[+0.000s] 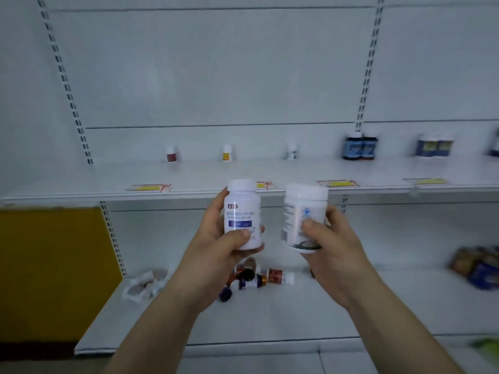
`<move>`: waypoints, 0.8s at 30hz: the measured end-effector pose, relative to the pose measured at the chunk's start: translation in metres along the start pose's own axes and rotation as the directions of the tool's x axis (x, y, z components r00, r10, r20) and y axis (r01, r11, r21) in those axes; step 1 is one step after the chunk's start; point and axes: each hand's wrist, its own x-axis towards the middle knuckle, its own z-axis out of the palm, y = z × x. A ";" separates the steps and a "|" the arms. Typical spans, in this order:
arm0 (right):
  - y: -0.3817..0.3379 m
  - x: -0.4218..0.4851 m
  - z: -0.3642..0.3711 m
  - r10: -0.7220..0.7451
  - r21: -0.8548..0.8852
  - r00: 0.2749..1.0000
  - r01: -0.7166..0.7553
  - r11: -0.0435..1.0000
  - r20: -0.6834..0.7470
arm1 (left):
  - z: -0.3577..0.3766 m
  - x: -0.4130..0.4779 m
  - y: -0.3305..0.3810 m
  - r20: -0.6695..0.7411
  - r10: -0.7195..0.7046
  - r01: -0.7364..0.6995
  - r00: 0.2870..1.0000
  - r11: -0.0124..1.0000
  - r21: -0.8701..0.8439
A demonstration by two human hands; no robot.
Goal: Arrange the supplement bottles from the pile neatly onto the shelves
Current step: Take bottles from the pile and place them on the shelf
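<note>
Your left hand curls round a tall white plastic bottle with a blue label band, upright; your right hand clasps a squat white bottle, tilted. Beyond, the pile of loose bottles lies on the lower white shelf, below the upper shelf.

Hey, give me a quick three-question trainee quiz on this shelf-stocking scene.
1. True or false: the left hand holds a white plastic bottle with a blue label upright.
2. The pile of toppled bottles lies on: A the floor; B the lower white shelf; C a cart.
3. How many bottles does the right hand grip?
Key: 1 true; 2 B; 3 one, a white wide-capped bottle.
</note>
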 end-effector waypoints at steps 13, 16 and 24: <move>-0.180 -0.080 -0.256 -0.292 -0.418 0.905 0.146 0.896 -0.309 | 0.325 0.027 -0.080 0.382 -0.022 0.072 0.924 0.990 -0.119; -0.212 -0.095 -0.302 -0.321 -0.488 0.887 0.130 0.863 -0.332 | 0.379 0.032 -0.094 0.430 -0.037 0.103 0.902 0.986 -0.132; -0.264 -0.097 -0.393 -0.389 -0.513 0.826 0.145 0.846 -0.408 | 0.484 0.064 -0.136 0.554 -0.122 0.240 0.824 0.960 -0.145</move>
